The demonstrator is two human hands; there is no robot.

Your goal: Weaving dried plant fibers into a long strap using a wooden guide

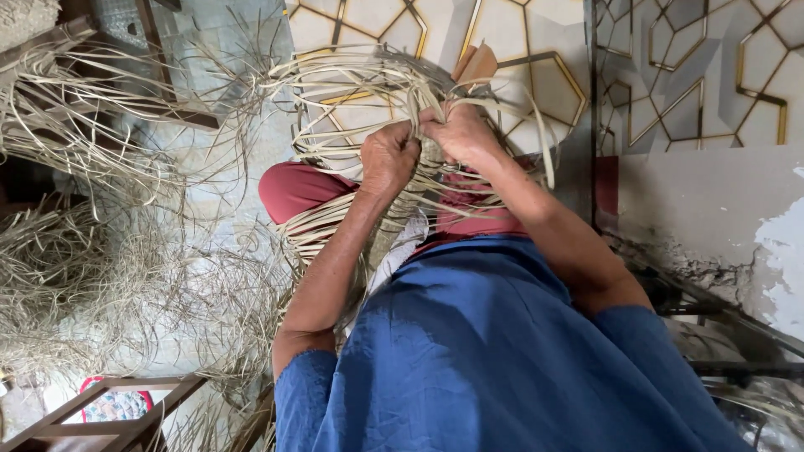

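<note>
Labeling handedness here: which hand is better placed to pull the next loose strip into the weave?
Probably right. The right hand grips the top of the woven piece beside the loose strips arching over it. The left hand sits lower, its grip closed on the weave, seemingly steadying it.

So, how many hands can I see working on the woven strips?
2. The left hand grips the pale woven strips near the picture's centre; the right hand grips them just beside it. No other hands show.
</note>
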